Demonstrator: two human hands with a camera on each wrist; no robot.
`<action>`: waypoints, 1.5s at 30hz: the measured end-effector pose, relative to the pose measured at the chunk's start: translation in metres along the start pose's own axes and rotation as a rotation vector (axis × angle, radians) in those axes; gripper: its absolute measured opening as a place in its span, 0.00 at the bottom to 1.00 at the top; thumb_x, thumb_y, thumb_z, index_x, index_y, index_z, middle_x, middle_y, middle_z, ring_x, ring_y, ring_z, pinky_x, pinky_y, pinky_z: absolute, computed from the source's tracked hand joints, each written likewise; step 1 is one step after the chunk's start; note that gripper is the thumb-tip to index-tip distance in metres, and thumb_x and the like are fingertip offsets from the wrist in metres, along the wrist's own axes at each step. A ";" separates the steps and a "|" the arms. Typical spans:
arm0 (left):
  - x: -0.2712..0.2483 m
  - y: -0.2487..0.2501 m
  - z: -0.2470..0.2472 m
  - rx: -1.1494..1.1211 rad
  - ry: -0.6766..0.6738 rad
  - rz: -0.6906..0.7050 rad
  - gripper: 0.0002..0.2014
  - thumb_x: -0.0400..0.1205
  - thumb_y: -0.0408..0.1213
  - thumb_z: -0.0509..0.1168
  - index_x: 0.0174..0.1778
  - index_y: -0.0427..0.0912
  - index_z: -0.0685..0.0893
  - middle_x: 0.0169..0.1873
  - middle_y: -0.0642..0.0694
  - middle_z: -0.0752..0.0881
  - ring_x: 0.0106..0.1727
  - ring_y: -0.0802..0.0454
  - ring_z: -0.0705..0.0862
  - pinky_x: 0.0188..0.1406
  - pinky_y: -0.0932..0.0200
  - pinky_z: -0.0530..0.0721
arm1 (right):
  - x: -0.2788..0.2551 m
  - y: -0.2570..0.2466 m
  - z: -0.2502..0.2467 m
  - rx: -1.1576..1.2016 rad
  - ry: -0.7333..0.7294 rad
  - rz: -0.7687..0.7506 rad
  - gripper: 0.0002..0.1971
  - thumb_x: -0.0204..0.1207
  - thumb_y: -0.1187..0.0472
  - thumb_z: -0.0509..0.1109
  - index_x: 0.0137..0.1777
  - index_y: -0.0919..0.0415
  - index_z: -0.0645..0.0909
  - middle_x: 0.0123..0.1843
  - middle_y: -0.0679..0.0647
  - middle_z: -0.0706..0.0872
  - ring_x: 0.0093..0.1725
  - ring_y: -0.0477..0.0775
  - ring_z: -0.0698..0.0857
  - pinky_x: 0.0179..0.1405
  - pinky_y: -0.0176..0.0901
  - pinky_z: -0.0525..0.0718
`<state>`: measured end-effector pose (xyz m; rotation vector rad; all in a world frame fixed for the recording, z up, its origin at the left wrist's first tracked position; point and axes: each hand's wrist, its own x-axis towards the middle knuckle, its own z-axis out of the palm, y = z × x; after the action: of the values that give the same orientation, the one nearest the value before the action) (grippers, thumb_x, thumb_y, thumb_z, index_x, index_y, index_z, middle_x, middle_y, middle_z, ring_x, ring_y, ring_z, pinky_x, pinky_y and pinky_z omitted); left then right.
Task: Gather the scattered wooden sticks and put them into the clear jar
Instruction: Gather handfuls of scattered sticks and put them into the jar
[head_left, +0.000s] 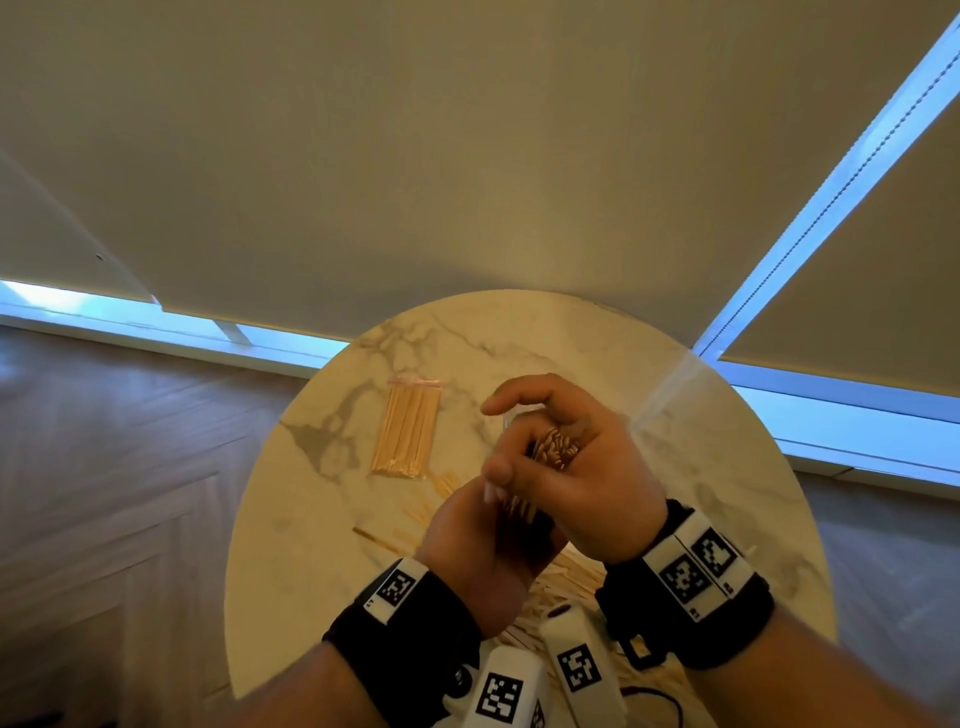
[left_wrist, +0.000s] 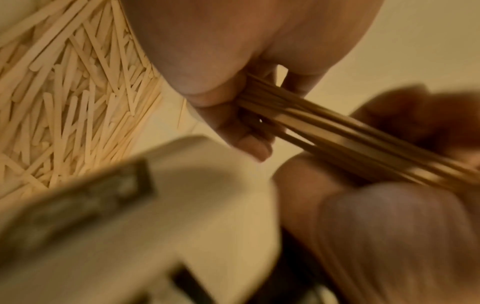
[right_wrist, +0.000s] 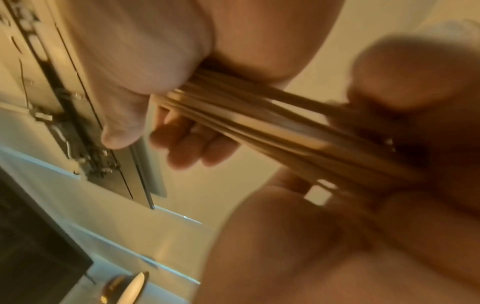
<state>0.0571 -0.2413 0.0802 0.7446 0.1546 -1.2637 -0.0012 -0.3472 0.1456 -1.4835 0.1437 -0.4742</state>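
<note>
Both my hands hold one bundle of wooden sticks (head_left: 558, 447) upright over the round marble table (head_left: 727, 493). My right hand (head_left: 582, 467) wraps the bundle's upper end, index finger lifted. Lower down, my left hand (head_left: 478, 545) grips the same bundle. In the left wrist view the bundle (left_wrist: 337, 133) runs from my left hand (left_wrist: 228, 98) to the blurred right hand. The right wrist view shows the sticks (right_wrist: 272, 127) in my right hand (right_wrist: 155, 82). Loose sticks (head_left: 571, 571) lie piled beneath my hands (left_wrist: 64, 92). Only a glassy edge (head_left: 511, 415), perhaps the jar, shows under my right index finger.
A sealed clear packet of sticks (head_left: 408, 434) lies on the table to the left of my hands. White tagged wrist devices (head_left: 576, 660) hang over the near edge. Window blinds rise behind the table, and wooden floor surrounds it.
</note>
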 end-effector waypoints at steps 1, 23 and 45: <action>0.000 0.001 0.002 -0.003 0.009 0.019 0.23 0.85 0.44 0.66 0.73 0.34 0.82 0.76 0.30 0.81 0.79 0.30 0.78 0.83 0.31 0.66 | -0.001 0.001 -0.002 -0.054 -0.020 0.008 0.19 0.73 0.56 0.83 0.61 0.56 0.83 0.35 0.60 0.90 0.35 0.66 0.90 0.43 0.67 0.90; 0.067 0.049 -0.015 1.598 0.176 0.383 0.50 0.69 0.56 0.81 0.86 0.54 0.65 0.81 0.57 0.71 0.80 0.56 0.70 0.78 0.51 0.76 | 0.038 0.051 -0.068 -0.920 0.518 0.070 0.15 0.78 0.42 0.76 0.34 0.49 0.83 0.37 0.45 0.85 0.37 0.45 0.85 0.39 0.40 0.82; 0.073 0.041 -0.035 1.603 0.114 0.310 0.56 0.70 0.55 0.84 0.89 0.48 0.61 0.78 0.57 0.77 0.76 0.55 0.77 0.69 0.53 0.80 | -0.029 0.085 -0.117 -0.913 0.515 0.314 0.12 0.84 0.52 0.69 0.65 0.49 0.87 0.67 0.49 0.85 0.62 0.49 0.85 0.64 0.45 0.82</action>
<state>0.1283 -0.2748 0.0346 2.0839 -0.9706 -0.8449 -0.0526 -0.4419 0.0453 -2.1346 1.1019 -0.5541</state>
